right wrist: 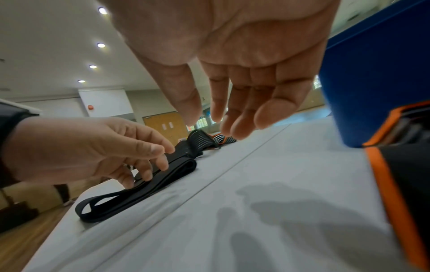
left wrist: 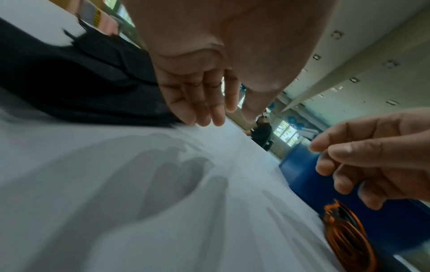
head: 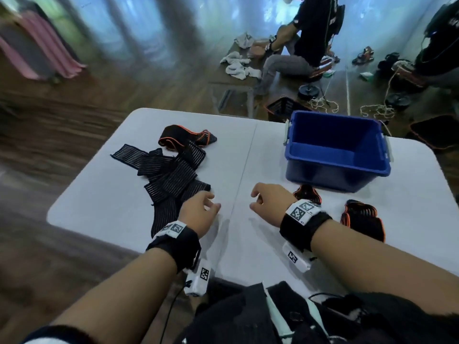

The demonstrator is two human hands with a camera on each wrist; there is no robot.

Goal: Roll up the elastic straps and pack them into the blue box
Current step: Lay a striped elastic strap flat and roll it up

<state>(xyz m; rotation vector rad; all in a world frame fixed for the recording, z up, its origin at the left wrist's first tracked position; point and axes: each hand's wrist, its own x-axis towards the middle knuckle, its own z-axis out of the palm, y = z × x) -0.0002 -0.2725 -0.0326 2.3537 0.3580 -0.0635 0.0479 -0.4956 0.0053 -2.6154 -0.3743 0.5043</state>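
A heap of unrolled black ribbed straps (head: 171, 175) lies left of centre on the white table (head: 248, 155), one with orange edging (head: 183, 136). Two rolled straps with orange rims (head: 307, 193) (head: 363, 218) sit at the right, near the empty blue box (head: 335, 150). My left hand (head: 198, 209) hovers over the near end of the heap, fingers loosely curled, holding nothing (left wrist: 200, 103). My right hand (head: 268, 202) hangs over the bare table with relaxed fingers (right wrist: 235, 103), also holding nothing. A rolled strap (left wrist: 346, 235) shows in the left wrist view.
The table's centre seam (head: 246, 160) runs between my hands. Beyond the far edge a person (head: 308, 33) sits at a small wooden table with white cloths (head: 238, 63). Ropes and weights (head: 323, 95) lie on the wood floor.
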